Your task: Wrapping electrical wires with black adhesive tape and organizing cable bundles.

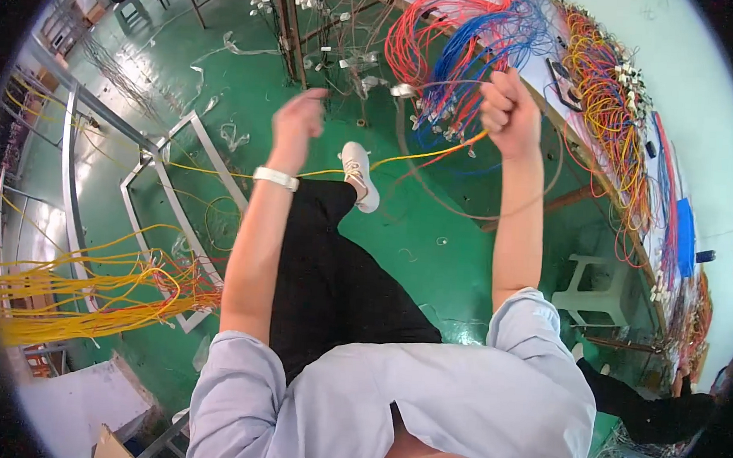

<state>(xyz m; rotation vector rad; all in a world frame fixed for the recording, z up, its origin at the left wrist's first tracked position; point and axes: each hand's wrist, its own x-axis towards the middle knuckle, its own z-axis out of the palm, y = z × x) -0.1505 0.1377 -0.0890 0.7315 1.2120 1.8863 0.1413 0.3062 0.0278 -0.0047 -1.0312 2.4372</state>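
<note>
While both arms are raised over the green floor, the yellow wire runs from the right hand out toward nine o'clock, passing just under the left hand and across the white shoe. Right hand is clenched into a fist, and the wire comes out of its seven o'clock side, so it grips that wire. Left hand, up at eleven o'clock from the shoe, is blurred; fingers look loosely curled, and I cannot tell whether it pinches anything. A white wristband sits on the left wrist.

Just at twelve o'clock from the fist hang the red and blue wire bundles, their ends carrying small pale tags, too small to make out. At two o'clock from the fist, orange and red wires spread over the slanted board, with a blue rectangular patch lower down at four o'clock. Far off at eight o'clock, a thick sheaf of yellow wires lies across a grey metal frame. A white plastic stool stands at five o'clock from the fist.
</note>
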